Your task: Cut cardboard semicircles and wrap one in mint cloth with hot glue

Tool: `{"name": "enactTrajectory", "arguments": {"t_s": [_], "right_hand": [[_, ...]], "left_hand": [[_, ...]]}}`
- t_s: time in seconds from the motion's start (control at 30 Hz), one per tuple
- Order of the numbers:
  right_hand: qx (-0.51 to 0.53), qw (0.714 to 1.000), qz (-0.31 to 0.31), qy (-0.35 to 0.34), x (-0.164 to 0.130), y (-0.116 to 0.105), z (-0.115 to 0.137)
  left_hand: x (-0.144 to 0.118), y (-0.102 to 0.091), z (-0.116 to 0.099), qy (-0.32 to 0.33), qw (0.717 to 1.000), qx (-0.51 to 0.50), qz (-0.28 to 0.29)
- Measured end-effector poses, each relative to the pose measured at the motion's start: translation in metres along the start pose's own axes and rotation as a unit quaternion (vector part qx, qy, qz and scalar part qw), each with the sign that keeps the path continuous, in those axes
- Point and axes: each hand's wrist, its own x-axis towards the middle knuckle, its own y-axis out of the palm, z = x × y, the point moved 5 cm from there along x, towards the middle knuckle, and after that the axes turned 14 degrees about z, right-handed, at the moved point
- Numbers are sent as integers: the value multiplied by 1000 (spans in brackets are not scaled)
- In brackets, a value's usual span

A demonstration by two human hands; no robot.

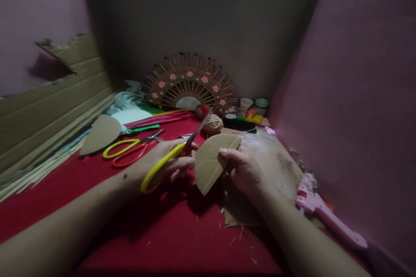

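no readable text, no labels, no brands, no numbers anywhere in view

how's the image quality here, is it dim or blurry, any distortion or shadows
Head view: dim overall, walls murky. Wide-angle distortion bends the edges, with motion smear on the cardboard sheet at left. The centre is sharper: left hand with the yellow scissors and right hand on the cardboard semicircle read clearly. Soft shadows fall on the red cloth under the hands. No glare.

Dim, murky light with deep shadows; edges stretched and softly blurred.
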Motion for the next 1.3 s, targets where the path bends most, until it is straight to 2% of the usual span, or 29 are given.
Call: {"name": "enactTrajectory", "arguments": {"t_s": [0.37, 0.43, 0.5, 0.57, 0.63, 0.7, 0.8, 0.97, 1.17, 1.23, 1.3], "right_hand": [[6, 999, -35, 23, -2, -4, 2], [7, 999, -36, 22, -2, -4, 2], [10, 999, -34, 27, -1, -5, 2], [17, 999, -38, 33, 0, -6, 2], [27, 998, -45, 32, 1, -7, 2], [37, 997, -53, 31, 3, -8, 3], [55, 996, -72, 25, 4, -10, 3], [96, 992, -77, 25, 4, -10, 3], [117, 990, -82, 0, 4, -12, 4], [114, 990, -84, -11, 4, -14, 4], [111, 990, -81, -19, 5, -15, 5]], "left_hand": [[-6, -4, 2, 24, 998, 44, 43], [-5, -5, 2, 24, 997, 61, 30], [-4, -10, 2, 16, 992, 126, -14], [-4, -18, 2, -14, 967, 241, -84], [-4, -25, 3, -65, 921, 360, -135], [-2, -27, 6, -119, 881, 439, -126], [1, -23, 9, -136, 862, 484, -71], [1, -16, 7, -96, 865, 490, -41], [1, -15, 4, -84, 873, 477, -56], [1, -17, 4, -82, 899, 422, -81], [1, -20, 7, -78, 951, 284, -95]]}}
